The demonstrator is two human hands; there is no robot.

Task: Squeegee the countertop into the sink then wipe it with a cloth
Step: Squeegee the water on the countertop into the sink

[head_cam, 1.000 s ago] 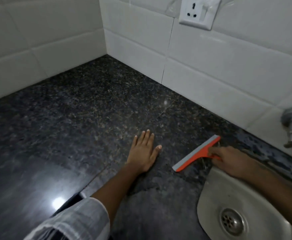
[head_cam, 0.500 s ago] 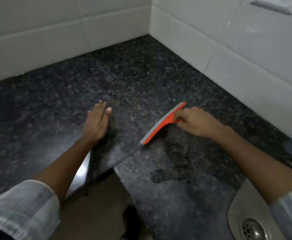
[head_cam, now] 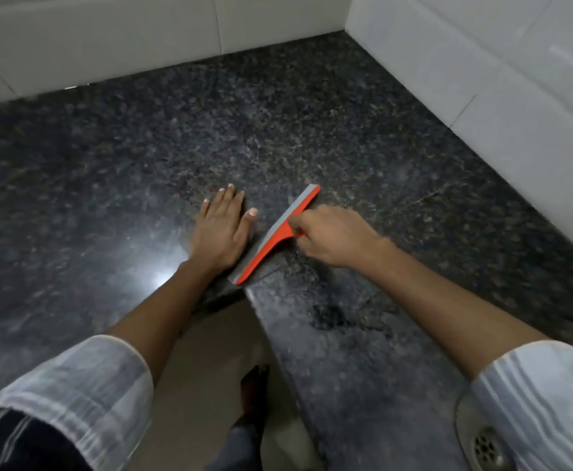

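On counter, inner corner: right hand point(head_cam: 337, 237) fisted around handle of orange squeegee point(head_cam: 275, 235), blade down on dark granite countertop point(head_cam: 312, 124).
Left hand: left hand point(head_cam: 222, 229) flat, palm down, fingers together, holding nothing, just beside blade's grey edge; cannot tell if thumb touches it.
Squeegee position: blade runs diagonally, far tip toward tiled wall point(head_cam: 516, 79), near tip at counter's front edge where the two slabs meet.
Sink: sink point(head_cam: 482, 443) only partly in view bottom right, drain visible, well apart from blade.
Wet patch: dark wet patch point(head_cam: 332, 317) on counter between squeegee and sink.
Cloth: not in view.
Step judged: start of a pull stroke toward sink; wiping not yet begun.
Risk 1: near tip overhangs front edge, so a pull angled outward could push water off onto floor point(head_cam: 210, 351), not into sink.
Risk 2: blade tilted or pressed unevenly by a one-handed grip would leave streaks; joint between slabs could catch the rubber and skip.
Risk 3: left hand so close to blade may get in stroke's way or smear swept area.
Risk 4: long run to sink, water may spread sideways past blade ends.
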